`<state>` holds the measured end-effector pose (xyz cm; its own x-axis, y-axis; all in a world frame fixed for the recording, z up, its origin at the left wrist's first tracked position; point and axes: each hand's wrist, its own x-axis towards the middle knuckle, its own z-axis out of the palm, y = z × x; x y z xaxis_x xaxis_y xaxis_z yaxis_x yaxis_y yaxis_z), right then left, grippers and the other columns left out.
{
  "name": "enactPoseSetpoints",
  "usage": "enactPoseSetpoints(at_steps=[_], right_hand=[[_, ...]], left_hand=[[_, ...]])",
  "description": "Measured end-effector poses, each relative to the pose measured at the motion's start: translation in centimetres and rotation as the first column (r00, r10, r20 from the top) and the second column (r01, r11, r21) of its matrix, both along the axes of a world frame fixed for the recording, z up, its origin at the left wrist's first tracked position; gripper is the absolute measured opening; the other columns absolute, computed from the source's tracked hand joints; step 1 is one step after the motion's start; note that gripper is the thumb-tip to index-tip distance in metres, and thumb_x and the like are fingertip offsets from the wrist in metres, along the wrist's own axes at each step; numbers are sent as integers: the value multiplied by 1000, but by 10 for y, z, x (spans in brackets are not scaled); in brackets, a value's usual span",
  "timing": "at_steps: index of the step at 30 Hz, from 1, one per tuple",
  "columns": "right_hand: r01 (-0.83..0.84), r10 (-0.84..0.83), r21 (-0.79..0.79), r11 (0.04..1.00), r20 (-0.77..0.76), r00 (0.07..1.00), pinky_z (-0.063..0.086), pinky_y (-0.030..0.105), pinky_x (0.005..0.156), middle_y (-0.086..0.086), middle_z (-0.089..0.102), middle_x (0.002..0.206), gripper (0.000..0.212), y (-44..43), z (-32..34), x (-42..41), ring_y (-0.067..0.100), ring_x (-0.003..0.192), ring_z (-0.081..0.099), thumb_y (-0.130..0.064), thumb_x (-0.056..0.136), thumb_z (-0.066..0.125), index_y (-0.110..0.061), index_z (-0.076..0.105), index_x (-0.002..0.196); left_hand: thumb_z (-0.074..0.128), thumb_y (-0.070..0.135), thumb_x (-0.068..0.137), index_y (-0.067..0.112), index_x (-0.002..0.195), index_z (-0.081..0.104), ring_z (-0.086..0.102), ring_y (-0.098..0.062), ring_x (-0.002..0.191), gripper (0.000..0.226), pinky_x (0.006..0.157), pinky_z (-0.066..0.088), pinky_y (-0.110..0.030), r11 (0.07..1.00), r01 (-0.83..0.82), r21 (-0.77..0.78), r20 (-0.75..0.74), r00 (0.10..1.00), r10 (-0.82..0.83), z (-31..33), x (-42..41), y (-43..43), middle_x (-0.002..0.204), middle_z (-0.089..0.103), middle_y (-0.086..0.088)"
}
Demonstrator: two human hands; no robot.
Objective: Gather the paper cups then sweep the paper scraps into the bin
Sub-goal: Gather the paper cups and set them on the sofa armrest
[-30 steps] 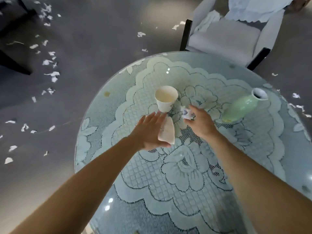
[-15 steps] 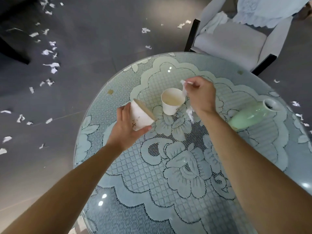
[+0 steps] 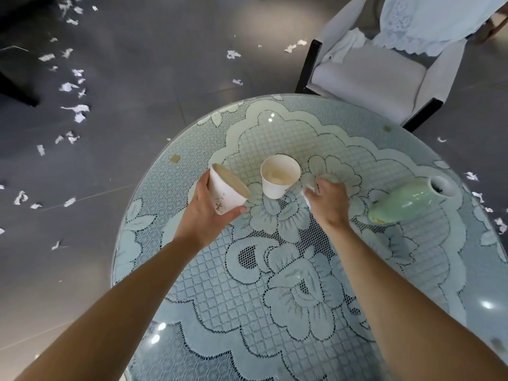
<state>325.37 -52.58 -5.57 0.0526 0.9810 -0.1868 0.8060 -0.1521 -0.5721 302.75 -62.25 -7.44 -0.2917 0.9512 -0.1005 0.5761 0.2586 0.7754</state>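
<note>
Matt paper cups (image 3: pixel 279 177), glossy ceramic vase (image 3: pixel 404 202), lace cloth (image 3: pixel 275 270) w/ glass-topped table (image 3: pixel 154 188).

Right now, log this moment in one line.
left hand: holds tilted cup | right hand: grips paper scrap | second cup: upright on table
</note>
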Motion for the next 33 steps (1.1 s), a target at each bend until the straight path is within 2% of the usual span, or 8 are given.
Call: enactPoseSetpoints(at_steps=[6, 9, 12, 16, 19, 22, 28, 33], right_hand=[[20, -26, -41, 999, -160, 987, 48, 15, 58, 11, 70, 101, 16, -5, -12, 9, 14, 76, 61, -10, 89, 64, -2, 67, 103], [122, -65, 163, 979, -319, 946, 46, 11, 52, 6, 71, 91, 10, 11, 19, 1, 1, 64, 57, -12, 89, 63, -9, 68, 97], [-91, 173, 314, 945, -244, 954, 43, 4, 60, 3, 66, 94, 15, 16, 48, -16, 4, 73, 58, -10, 88, 65, -6, 69, 102], [-362, 352, 216, 907, 84, 932, 38, 35, 97, 9, 55, 124, 44, 15, 53, -29, 27, 117, 48, -27, 84, 69, -15, 60, 126], [-379, 376, 40, 925, 63, 924, 23, 46, 109, 6, 33, 149, 94, 9, 48, -33, 27, 136, 28, -51, 74, 74, -23, 26, 150], [-394, 395, -45, 918, 16, 918, 24, 50, 109, 8, 27, 154, 122, 5, 36, -40, 29, 138, 29, -49, 66, 82, -25, 0, 154], [-240, 241, 28, 970, -93, 966, 38, 49, 104, 4, 49, 136, 85, -11, 29, -38, 25, 124, 47, -28, 74, 80, -14, 34, 144], [-166, 175, 60, 984, -197, 965, 44, 33, 91, 7, 52, 129, 79, -45, 43, -3, 24, 116, 49, -23, 72, 82, -12, 39, 137]], left_hand=[[55, 77, 58, 22, 148, 8, 46, -33, 127, 116, 88, 54, -53, 1000, -5, -27, -14, 1000, 5, -6, -3, 1, 149, 35, -11], [54, 78, 58, 21, 148, 8, 49, -34, 124, 115, 85, 55, -53, 1000, -12, -26, -26, 1000, 11, -7, -3, 2, 148, 37, -12], [53, 78, 59, 20, 148, 8, 48, -33, 125, 116, 86, 55, -52, 1000, -6, -18, -21, 1000, 5, -6, -1, 4, 149, 37, -12], [52, 78, 59, 17, 146, 10, 50, -33, 122, 115, 83, 56, -49, 999, 18, -38, -26, 999, -19, -5, -1, 4, 146, 38, -13], [52, 79, 58, 19, 145, 10, 51, -31, 120, 113, 83, 56, -45, 998, 44, -52, -22, 999, -45, -5, -3, 3, 145, 39, -12], [53, 79, 58, 19, 146, 9, 49, -30, 122, 115, 86, 55, -47, 997, 61, -44, 1, 998, -61, -1, -6, 2, 145, 38, -11], [53, 78, 62, 22, 151, 1, 40, -22, 124, 117, 87, 48, -40, 996, 92, 20, -55, 994, -91, 12, -6, -6, 150, 30, -10], [67, 66, 64, 14, 150, 14, 42, -27, 131, 113, 99, 47, -47, 994, 99, 41, -6, 995, -98, 30, 18, -10, 147, 38, -9]])
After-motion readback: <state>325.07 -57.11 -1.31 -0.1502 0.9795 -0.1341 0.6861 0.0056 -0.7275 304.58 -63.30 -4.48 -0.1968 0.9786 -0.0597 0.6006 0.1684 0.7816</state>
